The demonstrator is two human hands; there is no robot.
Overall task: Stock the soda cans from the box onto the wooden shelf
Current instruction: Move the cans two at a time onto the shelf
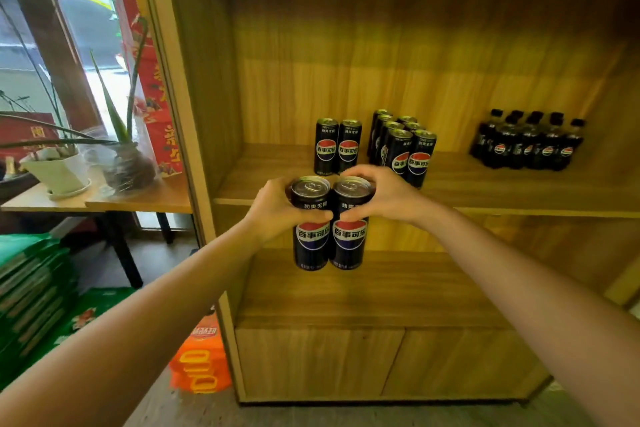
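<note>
Just short of the shelf (485, 204) edge, in the head view, two black cans hang side by side in the air, touching, both upright with their long axes vertical and tops level with the middle board. The left hand (277, 210) is wrapped round the upper part of the left can (310, 236), thumb across its front; the right hand (384, 196) is closed the same way on the right can (349, 236), fingers curled over its rim. The two thumbs nearly meet between the cans.

Straight ahead and slightly up from the held pair stands a pair of cans (337, 146) already on the board, upright, labels forward. Bare board lies between that pair and the front edge, directly beyond the hands. To the right a block of cans (401, 146) runs back in two rows, and well apart further right stands a cluster of bottles (530, 144).

Both hands are equally near the open spot, so neither leads. The can bottoms sit below the board's level, so my judgement is that the pair must rise before going forward, then set down in front of the standing pair. The box is not in view.
</note>
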